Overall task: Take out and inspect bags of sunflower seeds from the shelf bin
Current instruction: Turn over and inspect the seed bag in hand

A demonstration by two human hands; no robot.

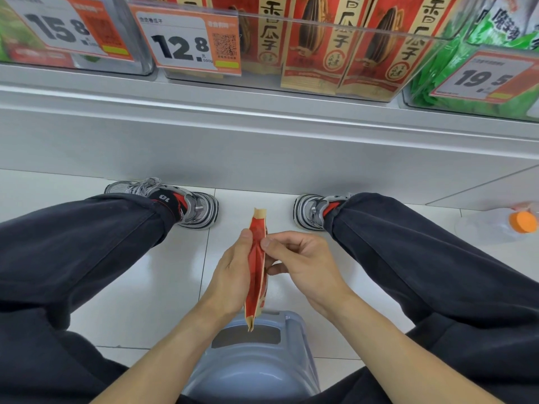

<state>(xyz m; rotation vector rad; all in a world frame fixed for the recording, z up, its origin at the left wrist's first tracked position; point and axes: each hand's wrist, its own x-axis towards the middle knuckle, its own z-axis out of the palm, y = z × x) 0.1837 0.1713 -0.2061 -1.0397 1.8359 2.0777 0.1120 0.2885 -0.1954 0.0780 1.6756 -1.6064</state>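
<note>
- A single head view, worn on the person's head, looks steeply down and slightly forward.
- It is close to the hands: the left hand (233, 272) and right hand (303, 263) sit near the frame's lower centre, with the knees on either side.
- The top edge catches the clear shelf bin (335, 62) and a price tag (186, 42) from above; wide-angle bending curves the shelf edge (262, 112).
- The tiled floor (151, 287) fills the middle distance.

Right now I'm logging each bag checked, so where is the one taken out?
Low centre of the head view: the seed bag, edge-on, is held between the left hand and right hand, above the blue stool.
</note>
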